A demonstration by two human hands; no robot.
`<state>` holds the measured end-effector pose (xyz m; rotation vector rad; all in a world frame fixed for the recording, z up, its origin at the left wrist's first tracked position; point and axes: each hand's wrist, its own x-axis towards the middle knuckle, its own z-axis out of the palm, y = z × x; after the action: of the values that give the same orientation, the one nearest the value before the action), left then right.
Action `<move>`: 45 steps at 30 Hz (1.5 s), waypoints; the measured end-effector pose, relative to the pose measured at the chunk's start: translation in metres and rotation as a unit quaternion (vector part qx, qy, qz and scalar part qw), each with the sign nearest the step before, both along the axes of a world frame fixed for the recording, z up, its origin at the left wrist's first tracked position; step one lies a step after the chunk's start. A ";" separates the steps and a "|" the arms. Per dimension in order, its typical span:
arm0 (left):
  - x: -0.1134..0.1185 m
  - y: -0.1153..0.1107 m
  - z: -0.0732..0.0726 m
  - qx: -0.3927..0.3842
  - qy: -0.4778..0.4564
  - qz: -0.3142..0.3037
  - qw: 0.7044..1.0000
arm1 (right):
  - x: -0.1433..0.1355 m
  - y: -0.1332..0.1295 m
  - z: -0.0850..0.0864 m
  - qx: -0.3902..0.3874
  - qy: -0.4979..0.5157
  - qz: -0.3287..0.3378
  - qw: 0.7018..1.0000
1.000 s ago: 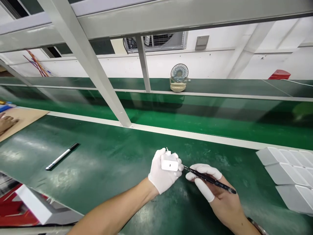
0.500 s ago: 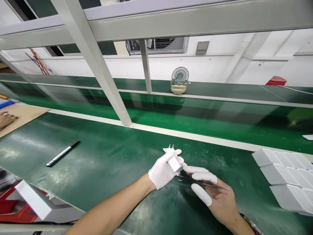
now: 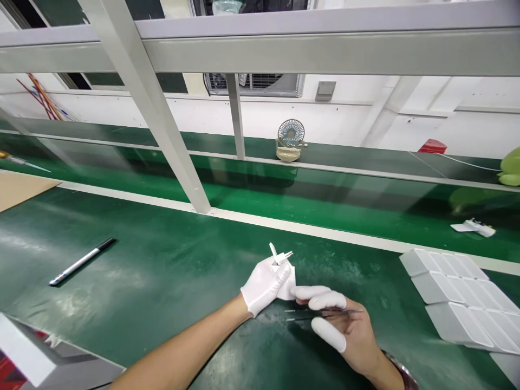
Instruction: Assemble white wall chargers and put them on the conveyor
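Note:
My left hand (image 3: 266,287), in a white glove, is closed around a white plug adapter (image 3: 287,284). Its two metal pins stick out at the top, pointing right and slightly up. White finger cots cover the thumb and fingers of my right hand (image 3: 339,322). Dark, thin tweezers (image 3: 320,314) lie across that hand between thumb and fingers, their tips apart and pointing left. The right fingertips are at the adapter's lower right edge; whether they touch it I cannot tell.
A marker pen (image 3: 83,262) lies on the green table (image 3: 170,281) at left. White divided trays (image 3: 455,292) sit at right. A post (image 3: 162,130) rises from the back strip. Behind are a small fan (image 3: 290,141) and a white part (image 3: 473,227). A white box-like edge (image 3: 24,352) is at lower left.
The adapter has turned in my left hand: its pins pointed up and now point right. My view has shifted a little; another person's hand at the far left is out of frame.

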<state>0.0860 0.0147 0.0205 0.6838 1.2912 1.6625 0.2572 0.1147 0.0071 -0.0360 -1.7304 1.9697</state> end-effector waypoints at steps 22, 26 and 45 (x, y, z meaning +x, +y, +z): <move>-0.007 -0.005 -0.006 0.010 -0.440 -0.073 0.895 | 0.002 0.002 0.002 0.005 -0.006 -0.053 0.999; -0.009 -0.001 -0.011 0.017 -0.460 -0.045 0.887 | 0.003 -0.002 -0.002 0.061 -0.015 -0.104 0.993; 0.004 0.007 -0.011 -0.035 -0.374 0.089 0.923 | 0.001 -0.011 -0.006 0.305 0.053 -0.163 0.937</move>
<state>0.0899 0.0217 0.0099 -0.1375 0.8542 1.7554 0.2586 0.1033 0.0009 0.0017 -2.0353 1.1257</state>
